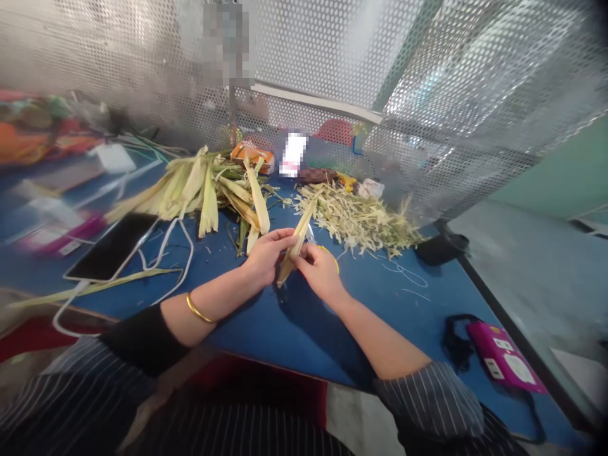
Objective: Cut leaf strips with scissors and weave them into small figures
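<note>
A folded pale-green palm leaf strip point(298, 237) is held upright and slanted above the blue table point(266, 316). My left hand point(266, 256) grips its lower left side, fingers pinched on the leaf. My right hand point(319, 269) is closed on the strip's lower right side, and something yellow shows under its fingers. A gold bangle point(198, 310) sits on my left wrist.
A heap of long leaf strips point(204, 187) lies at the back left, a pile of cut leaf scraps point(361, 218) at the back right. A phone point(113, 247) with a white cable lies left. A pink device point(503, 354) sits near the right edge. Perforated metal screens stand behind.
</note>
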`<control>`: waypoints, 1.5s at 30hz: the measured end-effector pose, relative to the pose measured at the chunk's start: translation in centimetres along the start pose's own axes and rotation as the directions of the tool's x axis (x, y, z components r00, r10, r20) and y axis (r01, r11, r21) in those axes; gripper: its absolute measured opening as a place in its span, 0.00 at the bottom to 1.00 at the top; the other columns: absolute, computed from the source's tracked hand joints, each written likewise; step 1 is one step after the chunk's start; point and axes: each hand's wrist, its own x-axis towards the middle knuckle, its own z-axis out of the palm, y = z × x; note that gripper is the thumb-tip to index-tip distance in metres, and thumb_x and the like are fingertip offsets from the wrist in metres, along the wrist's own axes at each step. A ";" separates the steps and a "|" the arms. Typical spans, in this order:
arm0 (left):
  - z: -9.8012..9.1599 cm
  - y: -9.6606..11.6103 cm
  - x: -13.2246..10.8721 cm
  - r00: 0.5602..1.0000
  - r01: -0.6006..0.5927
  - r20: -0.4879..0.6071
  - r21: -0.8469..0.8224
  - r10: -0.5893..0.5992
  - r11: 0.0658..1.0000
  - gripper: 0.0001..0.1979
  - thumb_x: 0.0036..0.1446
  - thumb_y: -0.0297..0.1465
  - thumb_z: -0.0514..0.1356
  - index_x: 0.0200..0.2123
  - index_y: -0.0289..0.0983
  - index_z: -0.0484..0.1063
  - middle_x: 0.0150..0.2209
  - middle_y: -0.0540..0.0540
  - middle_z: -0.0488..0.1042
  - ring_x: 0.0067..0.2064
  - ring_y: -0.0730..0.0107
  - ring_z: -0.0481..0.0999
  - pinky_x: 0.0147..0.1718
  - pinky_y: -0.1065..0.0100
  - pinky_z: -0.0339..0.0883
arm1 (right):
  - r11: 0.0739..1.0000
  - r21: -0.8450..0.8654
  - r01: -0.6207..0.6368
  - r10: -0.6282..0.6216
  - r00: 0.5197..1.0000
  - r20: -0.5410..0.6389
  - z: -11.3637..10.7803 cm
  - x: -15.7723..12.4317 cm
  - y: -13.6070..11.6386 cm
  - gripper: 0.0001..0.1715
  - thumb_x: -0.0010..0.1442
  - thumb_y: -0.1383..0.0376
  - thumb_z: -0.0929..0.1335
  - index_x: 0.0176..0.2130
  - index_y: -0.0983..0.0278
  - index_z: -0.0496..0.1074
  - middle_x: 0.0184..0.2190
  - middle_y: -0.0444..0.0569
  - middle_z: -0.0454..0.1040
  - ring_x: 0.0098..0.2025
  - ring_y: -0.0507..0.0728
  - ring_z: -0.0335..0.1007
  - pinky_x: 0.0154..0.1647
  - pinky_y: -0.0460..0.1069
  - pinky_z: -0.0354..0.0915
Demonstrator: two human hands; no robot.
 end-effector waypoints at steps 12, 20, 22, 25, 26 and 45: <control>-0.2 -0.1 1.3 0.994 0.098 0.056 0.017 -0.099 0.995 0.02 0.51 0.24 0.62 0.30 0.32 0.75 0.23 0.47 0.74 0.21 0.77 0.71 0.19 0.75 0.62 | 0.981 0.175 -0.082 0.082 0.997 0.010 -1.9 1.5 0.4 0.15 0.55 0.56 0.65 0.24 0.62 0.66 0.14 0.40 0.63 0.17 0.49 0.58 0.22 0.46 0.59; 0.1 0.1 0.6 0.993 0.104 -0.052 0.015 -0.103 0.994 0.02 0.52 0.24 0.62 0.29 0.33 0.75 0.27 0.45 0.78 0.22 0.79 0.71 0.20 0.77 0.63 | 0.966 -0.258 -0.034 -0.092 0.882 -0.462 -8.4 5.0 2.7 0.22 0.50 0.62 0.67 0.45 0.67 0.71 0.50 0.62 0.69 0.51 0.64 0.64 0.50 0.57 0.60; 0.1 -0.4 0.6 0.996 0.085 -0.017 0.035 -0.084 0.996 0.02 0.52 0.24 0.62 0.29 0.33 0.75 0.28 0.45 0.78 0.23 0.78 0.72 0.22 0.76 0.65 | 0.953 -0.303 -0.018 -0.109 0.911 -0.397 -7.7 4.6 2.6 0.18 0.51 0.58 0.67 0.40 0.66 0.74 0.46 0.59 0.73 0.48 0.63 0.67 0.49 0.57 0.61; -0.1 -0.9 0.7 0.997 0.059 0.044 0.073 -0.062 0.996 0.03 0.51 0.25 0.63 0.31 0.33 0.75 0.26 0.45 0.77 0.23 0.77 0.72 0.23 0.76 0.66 | 1.000 -0.029 0.002 -0.005 0.991 -0.134 -4.8 3.3 1.7 0.16 0.52 0.54 0.67 0.35 0.63 0.75 0.33 0.49 0.77 0.35 0.56 0.72 0.40 0.52 0.66; -0.1 -1.0 0.7 0.997 0.050 0.052 0.093 -0.055 0.994 0.04 0.51 0.25 0.63 0.32 0.32 0.74 0.25 0.46 0.76 0.23 0.77 0.72 0.22 0.76 0.65 | 1.000 0.023 -0.013 0.015 0.995 -0.098 -3.8 2.9 1.4 0.15 0.51 0.55 0.68 0.34 0.63 0.75 0.29 0.47 0.76 0.31 0.55 0.71 0.37 0.50 0.66; -0.4 -0.9 1.1 0.954 -0.237 -0.134 0.207 0.268 0.949 0.11 0.46 0.23 0.62 0.36 0.34 0.69 0.28 0.49 0.74 0.27 0.76 0.73 0.25 0.74 0.65 | 0.941 -0.327 0.087 -0.088 0.996 0.012 -2.9 0.3 -0.4 0.13 0.54 0.54 0.68 0.34 0.61 0.71 0.29 0.48 0.76 0.30 0.56 0.71 0.35 0.52 0.67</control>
